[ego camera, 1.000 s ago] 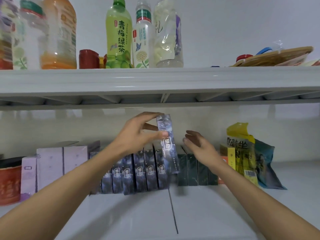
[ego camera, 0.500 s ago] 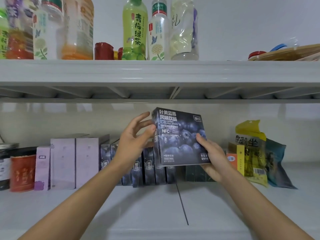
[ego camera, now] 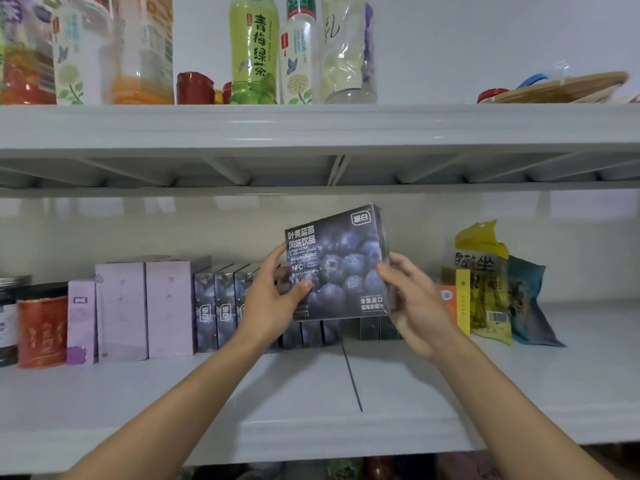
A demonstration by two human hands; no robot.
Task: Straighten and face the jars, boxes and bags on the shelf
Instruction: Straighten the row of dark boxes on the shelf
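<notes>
Both hands grip blueberry drink box (ego camera: 341, 263): left hand (ego camera: 273, 299) thumb on front, right hand (ego camera: 415, 299) fingers curled round right edge. Box off shelf (ego camera: 311, 393), front face now toward camera, tilted; a second ago spine-on in left hand alone. Row of matching boxes (ego camera: 225, 306) behind, spine-out. Likely next: reshelve face-forward.

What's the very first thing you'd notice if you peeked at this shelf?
The dark blueberry box in the middle, held up off the lower shelf and a bit tilted, with the left hand and right hand gripping its sides. Next, the tall green tea bottle on the upper shelf, and the yellow bag leaning at the right.
</notes>
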